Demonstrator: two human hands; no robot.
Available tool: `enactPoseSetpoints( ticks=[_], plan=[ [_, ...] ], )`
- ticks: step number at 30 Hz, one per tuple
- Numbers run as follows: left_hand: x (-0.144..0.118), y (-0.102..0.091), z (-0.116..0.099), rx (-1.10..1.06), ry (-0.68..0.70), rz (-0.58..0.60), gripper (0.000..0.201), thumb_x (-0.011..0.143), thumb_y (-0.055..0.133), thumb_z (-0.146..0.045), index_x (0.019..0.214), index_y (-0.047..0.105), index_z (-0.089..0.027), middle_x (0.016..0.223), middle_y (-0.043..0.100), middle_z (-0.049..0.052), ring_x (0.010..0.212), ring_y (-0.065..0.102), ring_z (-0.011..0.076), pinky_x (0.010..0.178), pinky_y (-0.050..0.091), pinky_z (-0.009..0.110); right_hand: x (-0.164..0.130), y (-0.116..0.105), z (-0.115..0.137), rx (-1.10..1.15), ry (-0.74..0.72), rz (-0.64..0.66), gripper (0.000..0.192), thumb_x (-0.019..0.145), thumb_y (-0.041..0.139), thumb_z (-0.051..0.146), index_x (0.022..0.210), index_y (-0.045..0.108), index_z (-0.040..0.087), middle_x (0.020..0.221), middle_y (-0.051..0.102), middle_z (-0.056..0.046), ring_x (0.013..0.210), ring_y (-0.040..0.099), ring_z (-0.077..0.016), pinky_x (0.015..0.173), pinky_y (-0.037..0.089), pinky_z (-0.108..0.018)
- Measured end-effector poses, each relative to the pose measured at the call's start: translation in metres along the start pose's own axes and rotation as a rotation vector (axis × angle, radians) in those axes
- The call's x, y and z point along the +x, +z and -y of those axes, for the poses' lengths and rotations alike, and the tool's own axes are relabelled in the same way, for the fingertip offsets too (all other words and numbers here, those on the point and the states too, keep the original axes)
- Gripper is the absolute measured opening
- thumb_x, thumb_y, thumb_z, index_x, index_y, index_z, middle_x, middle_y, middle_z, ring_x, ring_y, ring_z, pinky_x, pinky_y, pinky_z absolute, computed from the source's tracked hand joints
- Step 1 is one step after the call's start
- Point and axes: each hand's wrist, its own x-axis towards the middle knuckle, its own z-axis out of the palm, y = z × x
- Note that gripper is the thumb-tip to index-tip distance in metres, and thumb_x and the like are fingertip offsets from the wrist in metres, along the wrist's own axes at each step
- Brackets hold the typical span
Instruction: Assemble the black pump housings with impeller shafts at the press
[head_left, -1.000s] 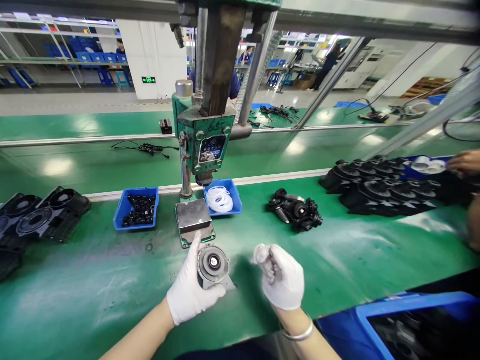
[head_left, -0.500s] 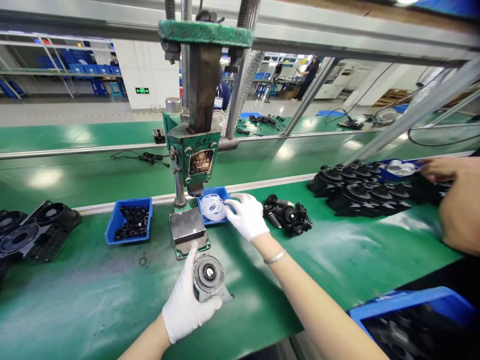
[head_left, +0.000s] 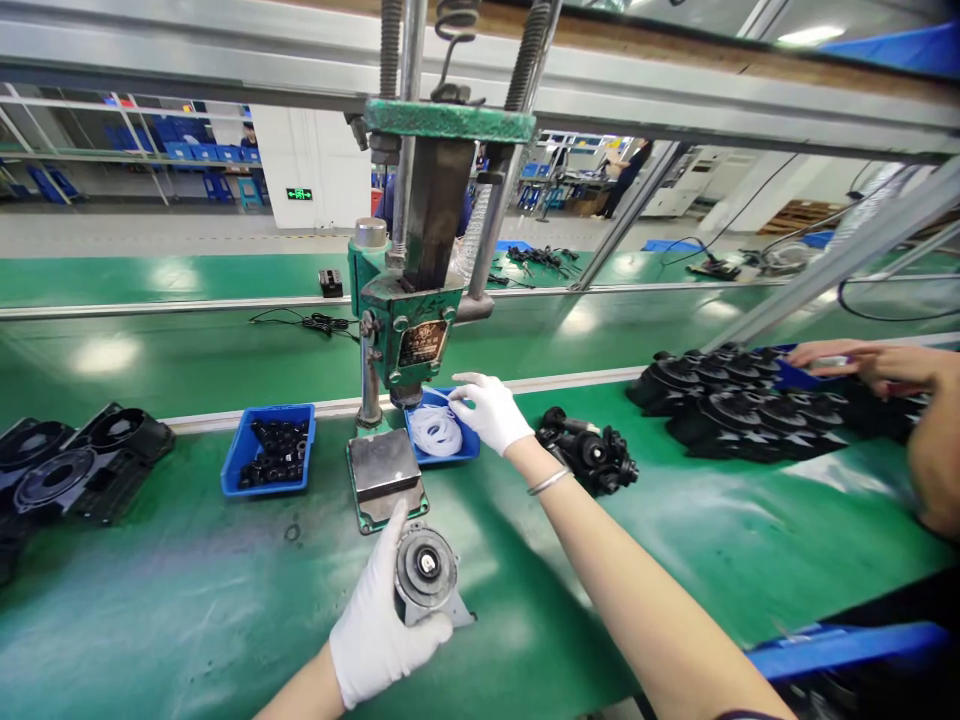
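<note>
My left hand, in a white glove, is wrapped round a grey round motor-like part with a dark hub and a flat bracket at its lower side. This part is held in front of the press's metal base block. My gloved right hand is over the right side of a blue bin of thin white plastic rings. Its thumb and forefinger are pinched at what looks like one thin white ring, seen nearly edge-on. The green press head stands above the block, left of that hand.
A blue bin of small black parts stands left of the press. Black housings lie at far left. Black knob-like parts are piled right of my right hand. Further right are rows of black housings and another person's hands.
The view has shifted, so the bench scene sits lower and further right. My right hand's fingers have drawn up from the rings into a pinch. My left hand keeps hold of the grey part.
</note>
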Motion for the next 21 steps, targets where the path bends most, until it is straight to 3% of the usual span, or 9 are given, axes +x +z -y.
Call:
enactPoseSetpoints(
  ticks=[3,7,10,13,16,21],
  plan=[
    [-0.003,-0.001,0.006,0.015,0.005,0.002,0.109,0.067,0.070,-0.014,0.153,0.004,-0.024,0.148,0.036,0.016,0.139,0.035,0.0366,0.117,0.021,0.059,-0.009,-0.019,0.008,0.082,0.057,-0.016,0.011,0.085,0.059,0.019,0.088,0.070,0.017,0.100,0.072,-0.008,0.090,0.066,-0.0199,0.083,0.052,-0.033],
    [-0.010,-0.012,0.010,0.155,0.153,-0.058,0.109,0.071,0.078,-0.035,0.153,0.006,-0.025,0.150,0.033,0.019,0.138,0.035,0.0401,0.114,0.025,0.064,-0.057,-0.046,0.039,0.204,0.054,-0.008,0.010,0.085,0.059,0.018,0.090,0.066,0.020,0.086,0.072,-0.001,0.076,0.066,-0.0164,0.073,0.053,-0.028],
    [-0.009,-0.026,0.003,0.378,0.305,-0.145,0.086,0.083,0.069,-0.035,0.151,0.019,-0.023,0.151,0.034,0.018,0.140,0.035,0.0355,0.114,0.031,0.058,-0.107,-0.049,0.066,0.433,-0.174,0.042,0.013,0.084,0.055,0.010,0.085,0.062,0.021,0.086,0.071,-0.001,0.080,0.066,-0.0156,0.077,0.052,-0.027],
    [-0.001,-0.037,-0.006,0.565,0.498,-0.119,0.054,0.092,0.059,-0.019,0.141,0.039,-0.023,0.145,0.046,0.014,0.135,0.044,0.0257,0.112,0.040,0.045,-0.142,-0.036,0.080,0.478,-0.329,0.073,0.015,0.086,0.052,0.007,0.087,0.059,0.021,0.088,0.069,-0.003,0.079,0.064,-0.0167,0.075,0.052,-0.031],
    [0.005,-0.043,-0.012,0.640,0.618,-0.031,0.030,0.093,0.057,-0.015,0.121,0.055,-0.023,0.128,0.061,0.008,0.123,0.055,0.0197,0.106,0.046,0.037,-0.150,-0.022,0.080,0.473,-0.339,0.081,0.018,0.086,0.051,0.005,0.090,0.059,0.020,0.092,0.068,-0.004,0.083,0.063,-0.0178,0.078,0.051,-0.033],
    [0.006,-0.049,-0.018,0.795,0.624,-0.106,0.014,0.095,0.055,-0.023,0.109,0.060,-0.022,0.114,0.068,0.007,0.108,0.065,0.0204,0.090,0.055,0.034,-0.138,-0.019,0.074,0.580,-0.355,0.096,0.016,0.086,0.051,0.007,0.090,0.060,0.019,0.087,0.068,-0.004,0.080,0.063,-0.0162,0.076,0.052,-0.029]
  ],
)
